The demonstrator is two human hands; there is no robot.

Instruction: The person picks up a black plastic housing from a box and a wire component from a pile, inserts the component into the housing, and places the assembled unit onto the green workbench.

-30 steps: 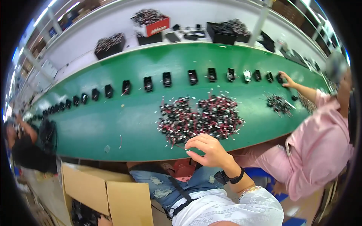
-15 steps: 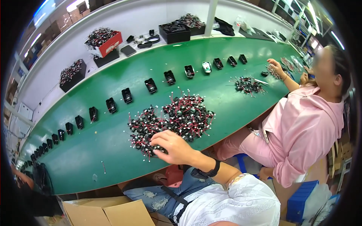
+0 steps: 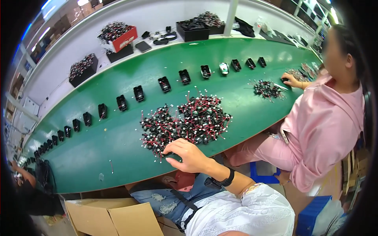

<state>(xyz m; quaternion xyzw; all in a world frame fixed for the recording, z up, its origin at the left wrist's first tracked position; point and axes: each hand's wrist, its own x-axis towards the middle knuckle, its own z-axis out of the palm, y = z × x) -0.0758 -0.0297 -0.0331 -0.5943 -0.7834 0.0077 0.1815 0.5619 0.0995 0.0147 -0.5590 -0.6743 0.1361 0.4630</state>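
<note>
At the lower edge of the pile of red-wired black components [image 3: 204, 118], mid-frame, my right hand [image 3: 188, 156] curves, fingers [image 3: 176, 146] apart; my left hand is out of view. They look tangled; a light pinch suits best.

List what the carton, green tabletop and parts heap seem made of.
Carton: matte brown cardboard, by its folded flaps.
Tabletop: perhaps plastic or rubber sheet, semi-gloss with soft reflections.
Parts heap: dark, glinting bits, probably plastic; thin, bending red strands suggest coated wire; pale tips too small to tell.
</note>
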